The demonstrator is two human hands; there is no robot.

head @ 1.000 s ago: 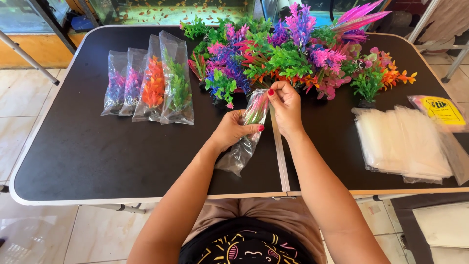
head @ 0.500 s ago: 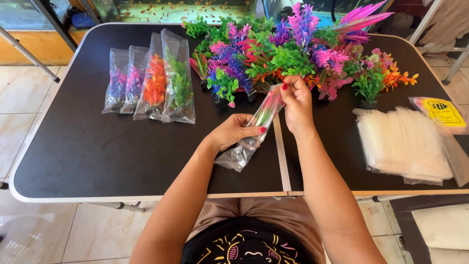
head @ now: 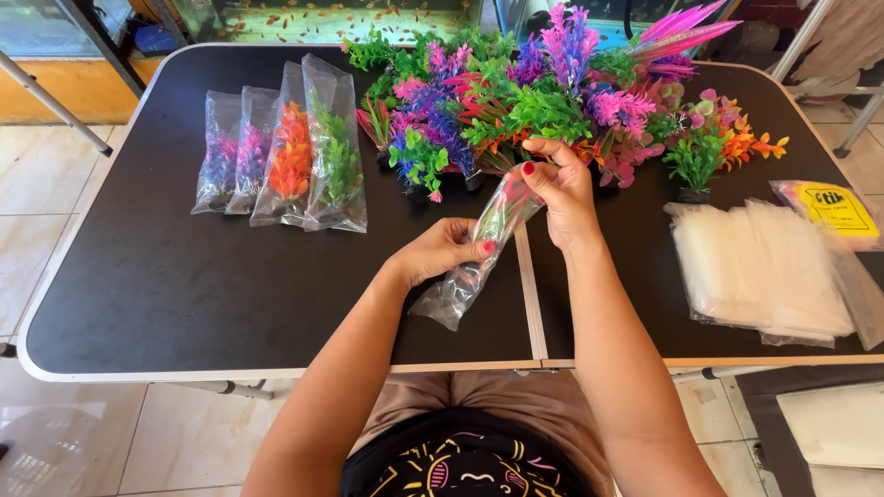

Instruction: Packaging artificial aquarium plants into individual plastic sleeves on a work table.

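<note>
Both bare forearms stretched forward, converging. Left hand (head: 444, 250) curled palm-down, fingers (head: 479, 247) pinched shut. Right hand (head: 560, 189) raised higher, fingers (head: 539, 170) bent in a closed pinch.

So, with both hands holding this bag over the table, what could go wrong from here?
The left hand and right hand hold a thin clear bag with a plant inside; stiff leaves might snag or tear the film. The right hand works close to the pile of loose plastic plants, so it could knock one over.

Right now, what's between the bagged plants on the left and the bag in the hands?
In the head view, only bare black table lies between the row of bagged plants and the clear bag both hands hold.
</note>
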